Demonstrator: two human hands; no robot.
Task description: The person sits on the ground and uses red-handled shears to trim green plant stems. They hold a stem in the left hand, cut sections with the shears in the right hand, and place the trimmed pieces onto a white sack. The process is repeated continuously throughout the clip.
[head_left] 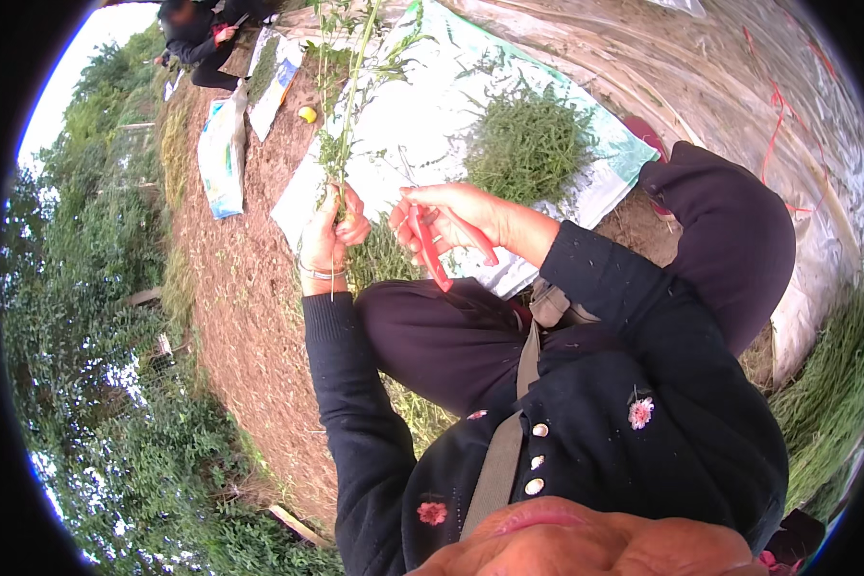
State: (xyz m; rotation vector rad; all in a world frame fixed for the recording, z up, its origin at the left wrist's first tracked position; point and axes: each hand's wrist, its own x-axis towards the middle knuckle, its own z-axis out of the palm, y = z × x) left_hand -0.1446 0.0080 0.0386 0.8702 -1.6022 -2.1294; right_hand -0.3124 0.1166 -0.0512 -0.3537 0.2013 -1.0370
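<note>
Stems (342,154) through clenched left hand (324,230), red-handled shears (429,250) across half-curled right hand (472,204)

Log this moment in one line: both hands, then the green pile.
left hand: gripping leafy green stems | right hand: holding red-handled pruning shears | green sprig pile: on white-and-green sheet

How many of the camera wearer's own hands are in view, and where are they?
2: the left hand grips green stems; the right hand, just to its right, holds red-handled shears. Neither is completely hidden.
</note>
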